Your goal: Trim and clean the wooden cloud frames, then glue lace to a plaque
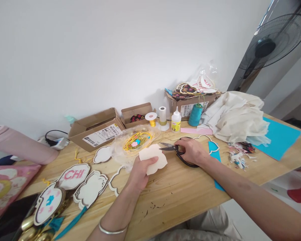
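Observation:
My left hand [141,170] is closed on a cream scallop-edged piece [154,157], thumb on top; whether it is card or cloth I cannot tell. Black-handled scissors [178,154] are in my right hand [192,150], fingers wrapped round the handles. The blades are slightly apart, pointing left at the piece's upper right edge. Behind the piece lies a clear plastic bag [117,140] with yellow cords [130,142] and small pink and blue flower shapes. A thin cloud-shaped frame [114,180] sits by my left wrist, partly hidden by it.
Cloud-shaped panels [90,189], one lettered CHI [74,176], lie at left. Along the wall stand cardboard boxes [95,129], a glue bottle [176,120] and a teal thread cone [196,114]. Crumpled cream cloth [237,117], blue sheets [278,139] and scraps [238,159] lie at right.

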